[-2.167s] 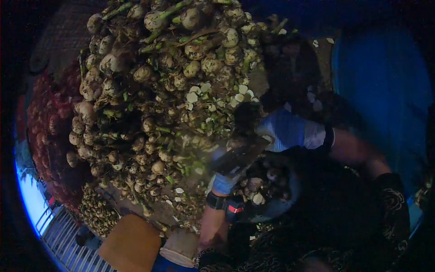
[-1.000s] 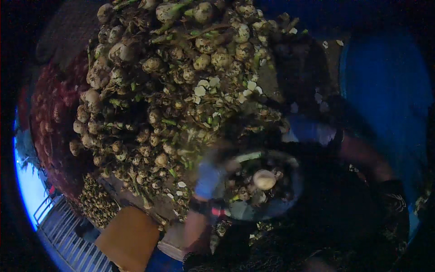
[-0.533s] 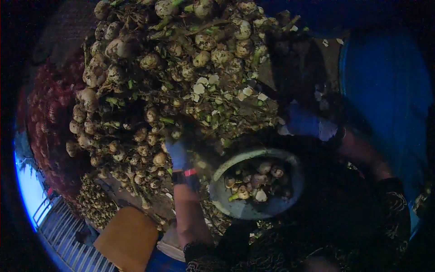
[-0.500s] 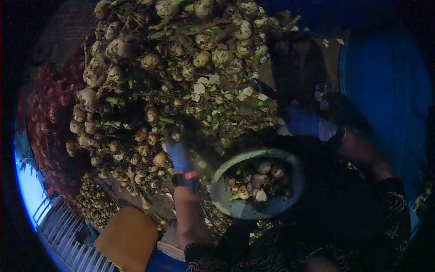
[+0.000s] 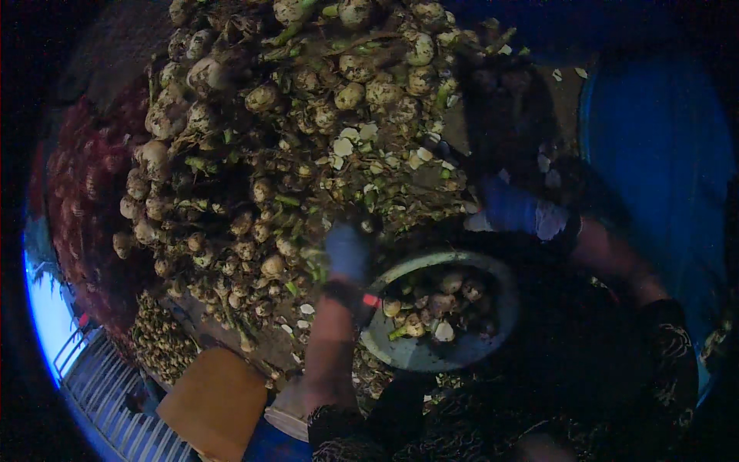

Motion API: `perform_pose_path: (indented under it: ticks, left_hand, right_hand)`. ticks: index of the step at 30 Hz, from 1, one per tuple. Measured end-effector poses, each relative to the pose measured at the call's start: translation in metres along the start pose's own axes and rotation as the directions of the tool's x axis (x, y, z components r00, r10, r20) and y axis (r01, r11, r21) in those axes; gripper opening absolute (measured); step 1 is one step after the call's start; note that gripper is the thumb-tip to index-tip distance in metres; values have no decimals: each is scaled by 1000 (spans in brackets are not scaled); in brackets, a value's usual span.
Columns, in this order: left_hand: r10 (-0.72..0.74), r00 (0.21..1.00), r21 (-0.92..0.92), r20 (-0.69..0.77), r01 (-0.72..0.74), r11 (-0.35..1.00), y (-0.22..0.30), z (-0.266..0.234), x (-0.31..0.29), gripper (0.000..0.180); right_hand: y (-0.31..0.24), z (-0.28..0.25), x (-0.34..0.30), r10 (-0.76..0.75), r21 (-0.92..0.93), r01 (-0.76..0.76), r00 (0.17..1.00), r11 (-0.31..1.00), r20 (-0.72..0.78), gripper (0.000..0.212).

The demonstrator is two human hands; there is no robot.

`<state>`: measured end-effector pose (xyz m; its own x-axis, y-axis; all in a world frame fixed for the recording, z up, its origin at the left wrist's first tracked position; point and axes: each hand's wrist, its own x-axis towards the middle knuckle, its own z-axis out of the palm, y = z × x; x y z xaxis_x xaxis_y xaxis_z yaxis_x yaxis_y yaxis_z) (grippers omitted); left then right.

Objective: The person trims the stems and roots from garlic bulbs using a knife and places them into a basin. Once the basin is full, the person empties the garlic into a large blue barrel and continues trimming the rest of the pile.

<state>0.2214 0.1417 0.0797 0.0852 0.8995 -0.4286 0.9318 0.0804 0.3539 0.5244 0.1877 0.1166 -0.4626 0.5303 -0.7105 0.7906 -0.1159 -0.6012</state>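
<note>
My left hand (image 5: pixel 348 250), in a blue glove with a dark band and a red tag at the wrist, is over the near edge of a heap of pale, soil-stained, onion-like bulbs (image 5: pixel 262 98). Motion smears its fingers, and a small bulb shows by their tips. To the right, my right hand (image 5: pixel 512 209) is curled closed in a blue glove with a pale cuff, past the rim of a round bowl (image 5: pixel 377 339). Shadow hides what it grips. Several trimmed bulbs (image 5: pixel 444 304) lie inside the bowl.
Cut scraps and leaves (image 5: pixel 385 181) cover the ground beyond the bowl. Red mesh sacks (image 5: pixel 85 185) stand at the left, a blue barrel-like surface (image 5: pixel 658 146) at the right. A tan board-like piece (image 5: pixel 215 400) and a metal railing (image 5: pixel 115 385) are at lower left.
My left hand has moved right and slightly up, from the small bulbs toward the scraps beside the bowl. My right hand stays nearly where it was.
</note>
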Motion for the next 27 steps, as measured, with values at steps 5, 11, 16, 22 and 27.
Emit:
perform_pose_path:
  ticks: [5, 11, 16, 22, 27]
  left_hand:
    - [-187, 977, -886, 107, 179, 428, -65, 11, -9, 49]
    - [-7, 894, -822, 448, 409, -397, -38, -31, -36, 47]
    - [-87, 919, -848, 386, 315, -427, -20, -53, -54, 38]
    - [-104, 981, -826, 165, 79, -558, -84, -124, -114, 51]
    - [-330, 944, -918, -18, -147, -369, -130, -270, -293, 38]
  right_hand:
    - [-15, 4, 0, -48, -112, 42, 997, 993, -54, 68]
    - [5, 5, 0, 5, 146, 4, 998, 989, -58, 47]
    - [-8, 8, 2, -105, 148, 110, 993, 983, -47, 26]
    - [-14, 10, -8, -175, 95, 184, 980, 978, -89, 23]
    - [-14, 26, -14, -214, -6, 215, 970, 977, -116, 21]
